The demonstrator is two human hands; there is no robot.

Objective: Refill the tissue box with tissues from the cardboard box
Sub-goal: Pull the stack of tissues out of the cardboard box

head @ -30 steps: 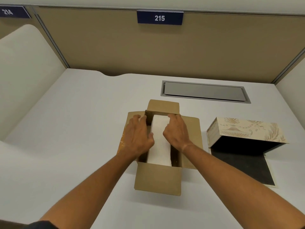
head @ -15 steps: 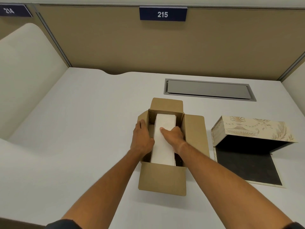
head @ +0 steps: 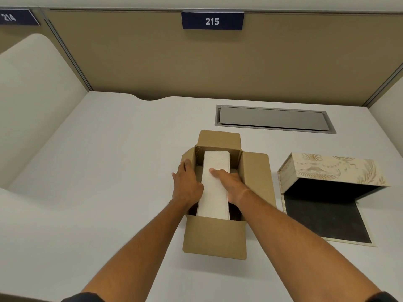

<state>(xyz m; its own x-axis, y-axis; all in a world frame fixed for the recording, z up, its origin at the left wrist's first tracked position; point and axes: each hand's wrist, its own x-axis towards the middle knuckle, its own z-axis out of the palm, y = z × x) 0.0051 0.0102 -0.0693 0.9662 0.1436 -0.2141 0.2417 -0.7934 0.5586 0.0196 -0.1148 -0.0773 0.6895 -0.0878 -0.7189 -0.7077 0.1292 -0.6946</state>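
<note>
**Hidden and cut off**

The left hand (head: pixel 187 184) has its fingertips sunk out of sight between the tissue stack (head: pixel 214 184) and the cardboard box (head: pixel 216 238) wall. The right hand (head: pixel 229 182) covers part of the stack (its grip is unclear). The "214" sign (head: pixel 17 17) is cropped at the left edge.

The single head-worn camera is looking forward and steeply down, close over the table (head: pixel 109 171), facing the partition wall (head: pixel 152 62).

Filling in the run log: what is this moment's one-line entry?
stage: gripping tissues | left hand: beside stack in cardboard box | right hand: on stack | tissue box: open, empty
</note>
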